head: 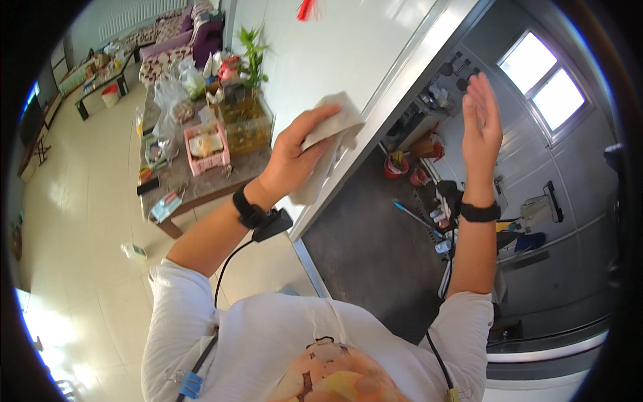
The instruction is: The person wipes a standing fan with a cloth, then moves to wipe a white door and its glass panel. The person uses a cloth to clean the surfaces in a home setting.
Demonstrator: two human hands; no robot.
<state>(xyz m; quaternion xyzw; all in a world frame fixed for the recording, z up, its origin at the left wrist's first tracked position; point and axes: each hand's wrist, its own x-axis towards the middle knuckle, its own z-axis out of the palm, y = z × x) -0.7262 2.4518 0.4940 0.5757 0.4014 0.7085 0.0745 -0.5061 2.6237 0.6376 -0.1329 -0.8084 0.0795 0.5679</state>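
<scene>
My left hand [301, 148] grips a pale folded cloth [346, 113] against the metal door frame [374, 120]. The thumb and fingers pinch the cloth, and part of it hangs below the palm. My right hand [482, 113] is raised over the doorway side, holding nothing, with its fingers stretched upward and the thumb a little apart. A black strap with a small device and a cable sits on the left wrist; another black strap is on the right wrist.
Left of the frame stands a table [196, 193] with plastic bags, a pink basket [224, 145], a fish tank [248, 125] and a green plant [252, 55]. A bottle [133, 252] is on the tiled floor. Beyond the doorway are red buckets [395, 167], a blue-tipped stick [413, 213] and a window [545, 83].
</scene>
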